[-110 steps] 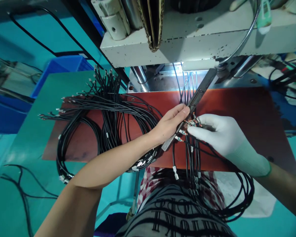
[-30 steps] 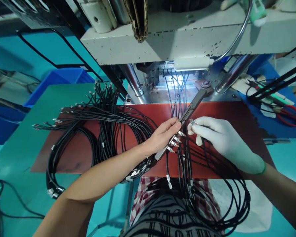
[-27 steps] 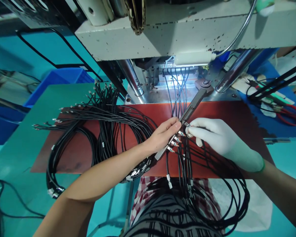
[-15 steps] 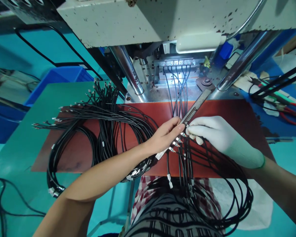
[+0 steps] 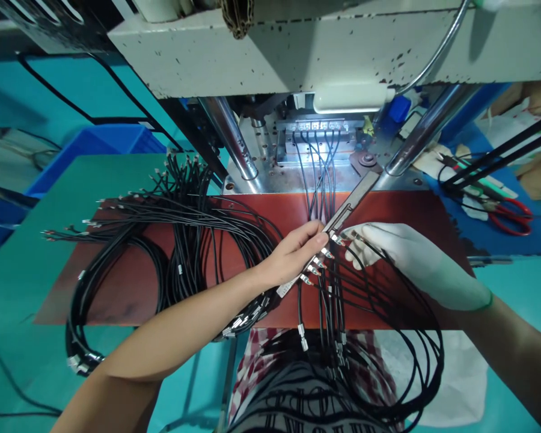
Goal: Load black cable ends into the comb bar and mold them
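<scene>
My left fingers are closing narrowly around a long metal bar, which is lying slantwise over the red mat on the counter; the left hand is bare. My right hand is wearing a white glove, and its fingers are pinching together just beside the bar's middle, at a silver cable tip; I cannot tell whether they are gripping it or only touching it. The bar's near end is sticking out below my left palm, and my hand is covering the stretch between. About four silver tips are showing in a row along the bar, though the tangle is making the count uncertain. Five or so black cables are running from the bar up into the press. A heap of loose black cables, too many to count, is lying on the mat to my left. Red-handled scissors are sitting far right.
</scene>
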Motion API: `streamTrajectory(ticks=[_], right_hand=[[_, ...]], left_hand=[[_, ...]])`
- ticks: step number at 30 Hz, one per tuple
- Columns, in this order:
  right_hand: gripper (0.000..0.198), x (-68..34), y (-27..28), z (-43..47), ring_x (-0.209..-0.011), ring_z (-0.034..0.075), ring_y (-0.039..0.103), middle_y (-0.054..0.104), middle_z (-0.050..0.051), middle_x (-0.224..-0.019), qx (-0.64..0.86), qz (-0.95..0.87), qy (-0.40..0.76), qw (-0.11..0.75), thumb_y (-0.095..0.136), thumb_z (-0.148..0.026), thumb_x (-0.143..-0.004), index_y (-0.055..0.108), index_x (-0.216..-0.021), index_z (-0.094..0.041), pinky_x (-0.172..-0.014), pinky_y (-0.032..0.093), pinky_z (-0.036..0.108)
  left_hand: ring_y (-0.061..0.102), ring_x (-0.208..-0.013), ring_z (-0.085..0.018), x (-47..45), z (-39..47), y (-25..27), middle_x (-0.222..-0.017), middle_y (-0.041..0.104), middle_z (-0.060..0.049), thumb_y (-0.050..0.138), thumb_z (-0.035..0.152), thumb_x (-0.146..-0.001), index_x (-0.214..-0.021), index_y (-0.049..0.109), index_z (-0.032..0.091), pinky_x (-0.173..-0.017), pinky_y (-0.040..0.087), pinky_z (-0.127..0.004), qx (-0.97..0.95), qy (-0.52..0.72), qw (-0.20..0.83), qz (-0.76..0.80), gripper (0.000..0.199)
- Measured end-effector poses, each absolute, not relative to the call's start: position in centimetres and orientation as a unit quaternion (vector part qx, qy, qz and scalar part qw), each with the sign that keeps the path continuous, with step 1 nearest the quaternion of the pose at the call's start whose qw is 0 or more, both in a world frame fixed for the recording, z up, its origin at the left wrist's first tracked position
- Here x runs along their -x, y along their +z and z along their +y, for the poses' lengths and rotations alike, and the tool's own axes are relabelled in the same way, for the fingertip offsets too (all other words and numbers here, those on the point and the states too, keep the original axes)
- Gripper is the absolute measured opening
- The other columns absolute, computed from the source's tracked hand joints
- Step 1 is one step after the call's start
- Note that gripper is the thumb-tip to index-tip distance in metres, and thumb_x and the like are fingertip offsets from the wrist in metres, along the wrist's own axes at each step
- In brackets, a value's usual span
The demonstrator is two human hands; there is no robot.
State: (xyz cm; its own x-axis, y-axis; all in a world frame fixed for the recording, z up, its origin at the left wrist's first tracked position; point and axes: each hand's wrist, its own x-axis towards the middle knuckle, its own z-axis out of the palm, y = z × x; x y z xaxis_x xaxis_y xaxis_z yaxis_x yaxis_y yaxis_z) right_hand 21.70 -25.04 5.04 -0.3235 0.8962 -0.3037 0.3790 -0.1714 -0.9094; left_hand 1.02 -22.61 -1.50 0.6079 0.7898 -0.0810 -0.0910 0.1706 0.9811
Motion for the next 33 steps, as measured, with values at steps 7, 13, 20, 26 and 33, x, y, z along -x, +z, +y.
streamTrajectory(ticks=[7,13,20,26,33], right_hand=[[0.027,-21.7,5.2,-25.6,-0.065,0.014,0.062,0.067,0.003,-0.07,0.612,-0.579,0.485,0.235,0.048,-0.029,-0.09,0.058,-0.068,-0.019,-0.063,0.046,0.025],[0.032,-21.1,4.5,-25.8,-0.061,0.01,0.051,0.056,-0.004,-0.06,0.619,-0.645,0.38,0.236,0.056,-0.039,-0.087,0.057,-0.063,-0.018,-0.058,0.036,0.022],[0.033,-20.3,3.9,-25.5,-0.058,0.009,0.043,0.045,-0.005,-0.057,0.603,-0.649,0.378,0.268,0.056,-0.035,-0.088,0.05,-0.061,-0.017,-0.054,0.031,0.022],[0.029,-20.5,3.6,-25.8,-0.061,0.009,0.048,0.052,-0.004,-0.06,0.599,-0.654,0.379,0.267,0.055,-0.033,-0.089,0.055,-0.065,-0.017,-0.057,0.035,0.021],[0.02,-21.1,3.1,-26.6,-0.088,0.015,0.067,0.072,-0.001,-0.094,0.641,-0.607,0.375,0.282,0.063,-0.034,-0.083,0.07,-0.097,-0.022,-0.075,0.049,0.021]], left_hand=[[0.047,-0.061,-0.008,-1.1,-22.6,-1.5,-0.072,0.047,0.002,0.055,0.052,-0.089,-0.08,0.046,0.016,-0.054,0.038,-0.019,-0.528,0.308,0.732,0.301,0.038],[0.047,-0.057,-0.007,-1.2,-22.6,-1.3,-0.071,0.045,0.004,0.056,0.056,-0.086,-0.082,0.045,0.017,-0.051,0.039,-0.019,-0.502,0.279,0.759,0.305,0.041],[0.044,-0.061,-0.008,-1.1,-22.5,-1.1,-0.071,0.042,0.004,0.05,0.055,-0.09,-0.078,0.041,0.018,-0.054,0.036,-0.021,-0.567,0.275,0.715,0.304,0.04],[0.033,-0.066,-0.009,-1.0,-22.3,-0.9,-0.071,0.034,0.004,0.044,0.043,-0.095,-0.077,0.04,0.017,-0.059,0.03,-0.023,-0.701,0.273,0.584,0.304,0.032],[0.038,-0.063,-0.009,-1.1,-22.3,-1.2,-0.068,0.038,0.004,0.044,0.05,-0.094,-0.074,0.039,0.018,-0.057,0.032,-0.023,-0.667,0.27,0.621,0.31,0.038]])
